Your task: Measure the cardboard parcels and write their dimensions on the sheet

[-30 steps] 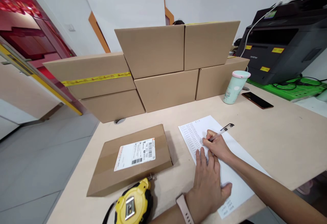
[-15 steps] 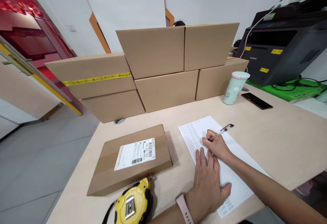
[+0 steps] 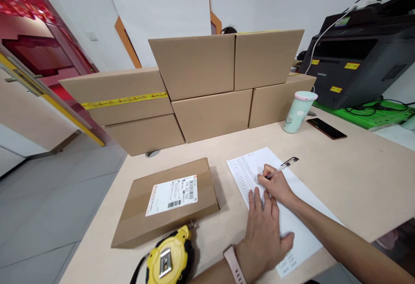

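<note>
A white paper sheet [image 3: 304, 228] with columns of handwriting lies on the pale desk. My right hand [image 3: 275, 184] grips a pen [image 3: 287, 163] with a clear barrel and black cap end, its tip at the written rows near the sheet's left side. Flat on the lower part of the paper rests my left hand [image 3: 264, 230], fingers stretched out, with a pink band [image 3: 234, 264] round the wrist. To the left lies a cardboard parcel [image 3: 139, 206] bearing a white shipping label [image 3: 173, 195]. A yellow and black tape measure [image 3: 170, 256] sits in front of it.
Stacked cardboard boxes [image 3: 210, 115] line the desk's back edge. A mint tumbler [image 3: 298, 113] with a pink rim and a phone [image 3: 327, 128] stand and lie at the right. Beyond them, a black printer [image 3: 353, 68] sits by a green slab [image 3: 372, 117]. A person's head [image 3: 229, 30] shows behind the boxes.
The view has shifted very slightly. Both hands keep nearly the same places on the paper, and the pen stays in my right hand.
</note>
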`<state>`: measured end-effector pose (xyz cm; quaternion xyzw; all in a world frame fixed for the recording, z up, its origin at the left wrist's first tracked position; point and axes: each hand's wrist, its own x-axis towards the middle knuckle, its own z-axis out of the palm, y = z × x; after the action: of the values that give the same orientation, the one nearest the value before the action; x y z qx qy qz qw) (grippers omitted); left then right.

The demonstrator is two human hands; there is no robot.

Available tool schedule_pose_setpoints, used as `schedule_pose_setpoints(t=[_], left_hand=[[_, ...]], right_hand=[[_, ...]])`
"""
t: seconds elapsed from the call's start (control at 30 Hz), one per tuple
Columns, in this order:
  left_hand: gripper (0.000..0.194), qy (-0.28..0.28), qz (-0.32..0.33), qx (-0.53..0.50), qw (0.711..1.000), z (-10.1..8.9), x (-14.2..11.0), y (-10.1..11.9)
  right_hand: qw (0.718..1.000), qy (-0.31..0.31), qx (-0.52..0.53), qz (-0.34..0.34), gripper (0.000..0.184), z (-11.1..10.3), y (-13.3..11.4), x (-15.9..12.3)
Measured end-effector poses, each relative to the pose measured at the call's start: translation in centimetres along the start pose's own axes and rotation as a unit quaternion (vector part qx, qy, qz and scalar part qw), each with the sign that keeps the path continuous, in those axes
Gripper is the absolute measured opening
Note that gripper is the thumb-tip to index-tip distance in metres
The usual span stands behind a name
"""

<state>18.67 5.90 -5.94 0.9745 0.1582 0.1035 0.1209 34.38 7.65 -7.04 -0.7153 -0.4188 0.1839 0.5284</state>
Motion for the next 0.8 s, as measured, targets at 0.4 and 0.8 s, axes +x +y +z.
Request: schedule_pose_setpoints(t=[0.4,0.8], left_hand=[[0.080,-0.016,-0.007,-0.024,1.000,-0.52,0.09,0.06],[0.080,-0.012,-0.007,-0.016,1.000,-0.34,0.15,0.02]], right_hand=[[1.000,0.000,-0.011,-0.003,0.026,-0.05,-0.18,-0.04],[1.000,-0.001,-0.011,-0.004,0.026,-0.04,0.09,-0.08]])
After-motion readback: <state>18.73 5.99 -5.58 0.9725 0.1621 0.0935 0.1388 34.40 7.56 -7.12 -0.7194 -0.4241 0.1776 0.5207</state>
